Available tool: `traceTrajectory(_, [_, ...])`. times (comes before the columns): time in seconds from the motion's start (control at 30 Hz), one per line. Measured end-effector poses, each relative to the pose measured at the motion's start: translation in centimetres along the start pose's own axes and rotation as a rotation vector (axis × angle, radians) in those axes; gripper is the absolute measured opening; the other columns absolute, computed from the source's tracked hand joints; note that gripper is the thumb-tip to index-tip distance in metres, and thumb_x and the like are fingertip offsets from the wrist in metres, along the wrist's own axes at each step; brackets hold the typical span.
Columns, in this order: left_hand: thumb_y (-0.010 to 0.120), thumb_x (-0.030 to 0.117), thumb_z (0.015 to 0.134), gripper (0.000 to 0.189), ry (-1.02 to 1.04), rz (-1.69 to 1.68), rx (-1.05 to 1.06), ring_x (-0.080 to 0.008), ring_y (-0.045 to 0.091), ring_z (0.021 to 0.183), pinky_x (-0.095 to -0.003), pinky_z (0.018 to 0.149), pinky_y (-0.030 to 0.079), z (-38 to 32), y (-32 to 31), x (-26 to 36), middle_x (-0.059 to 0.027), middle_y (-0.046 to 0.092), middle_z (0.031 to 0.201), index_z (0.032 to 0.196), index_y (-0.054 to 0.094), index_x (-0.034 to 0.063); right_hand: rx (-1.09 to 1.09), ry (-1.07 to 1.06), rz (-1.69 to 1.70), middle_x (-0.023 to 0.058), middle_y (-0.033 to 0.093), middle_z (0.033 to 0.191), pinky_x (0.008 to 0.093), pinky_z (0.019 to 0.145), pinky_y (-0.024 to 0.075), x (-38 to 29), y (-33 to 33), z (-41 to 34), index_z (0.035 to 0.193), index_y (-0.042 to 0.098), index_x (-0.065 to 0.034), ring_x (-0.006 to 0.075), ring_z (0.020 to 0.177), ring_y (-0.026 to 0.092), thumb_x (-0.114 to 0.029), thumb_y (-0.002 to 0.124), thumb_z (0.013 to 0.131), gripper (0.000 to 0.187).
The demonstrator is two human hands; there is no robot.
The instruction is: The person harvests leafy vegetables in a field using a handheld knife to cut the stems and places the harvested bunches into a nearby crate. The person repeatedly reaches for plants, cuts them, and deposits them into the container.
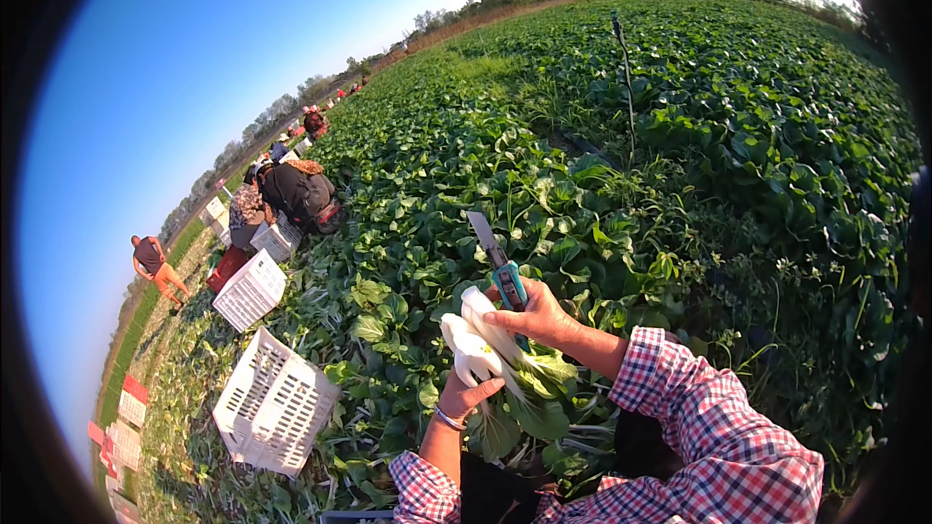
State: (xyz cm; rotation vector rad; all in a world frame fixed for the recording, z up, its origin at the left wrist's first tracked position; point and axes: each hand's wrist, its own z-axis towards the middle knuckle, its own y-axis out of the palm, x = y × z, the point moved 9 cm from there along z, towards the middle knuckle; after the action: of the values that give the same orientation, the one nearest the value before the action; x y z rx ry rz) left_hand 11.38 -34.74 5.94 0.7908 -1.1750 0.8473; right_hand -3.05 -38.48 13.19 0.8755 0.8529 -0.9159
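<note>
My left hand (466,397) is closed around a bunch of bok choy (470,349) with thick white stalks, held base up. Green leaves (535,411) hang from it toward the ground. My right hand (542,313) grips a teal-handled utility knife (510,284), its wide blade (480,229) pointing up and away from me. The thumb of that same hand presses on one white head (484,309) of the bunch. Part of the knife handle is hidden behind the fingers.
A white slatted plastic crate (277,404) stands tilted in view at my left, another crate (251,291) beyond it. Co-workers (295,193) bend over crates along the row; one person (156,266) stands farther left. Leafy crop (451,189) spreads ahead, with a thin upright stake (626,80).
</note>
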Motion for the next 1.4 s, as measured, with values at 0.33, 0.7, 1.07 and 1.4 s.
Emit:
traceTrajectory(0.33, [0.062, 0.006, 0.071, 0.064, 0.087, -0.439, 0.394, -0.027, 0.051, 0.108, -0.0389, 0.094, 0.04, -0.2, -2.4, -2.6, -0.0131, 0.051, 0.118, 0.129, 0.036, 0.0006, -0.135, -0.034, -0.674, 0.0093, 0.061, 0.073, 0.0298, 0.064, 0.0488, 0.9, -1.9, -1.2, 0.107, 0.057, 0.0018, 0.0137, 0.065, 0.056, -0.043, 0.079, 0.065, 0.066])
traceTrajectory(0.7, [0.056, 0.021, 0.084, 0.046, 0.041, -0.641, 0.724, -0.0293, 0.052, 0.105, -0.0427, 0.094, 0.04, -3.1, -4.7, -3.5, -0.0135, 0.053, 0.116, 0.125, 0.044, 0.0029, -0.415, 0.135, -0.713, 0.0215, 0.063, 0.09, 0.0354, 0.076, 0.0491, 6.9, 2.6, -4.7, 0.119, 0.05, -0.0028, 0.032, 0.083, 0.063, -0.034, 0.074, 0.065, 0.067])
traceTrajectory(1.07, [0.068, 0.025, 0.074, 0.075, 0.08, 0.649, 0.724, -0.0335, 0.041, 0.12, -0.0461, 0.094, 0.04, -10.3, -7.5, 6.3, -0.0199, 0.037, 0.134, 0.135, 0.031, 0.0015, -0.358, 0.267, 0.269, 0.0021, 0.062, 0.104, 0.0266, 0.088, 0.0422, 8.1, 3.4, -4.7, 0.114, 0.057, -0.0035, 0.01, 0.095, 0.055, -0.004, 0.067, 0.078, 0.038])
traceTrajectory(1.4, [0.059, 0.022, 0.077, 0.046, 0.611, 1.685, 0.381, -0.0235, 0.049, 0.116, -0.0529, 0.104, 0.024, -7.6, 2.7, 9.9, -0.0041, 0.052, 0.12, 0.12, 0.049, 0.0104, -0.449, 0.552, 0.56, 0.0049, 0.06, 0.106, 0.0299, 0.084, 0.0483, 8.3, 7.4, -8.6, 0.118, 0.051, -0.0012, 0.0142, 0.093, 0.059, -0.016, 0.072, 0.077, 0.049])
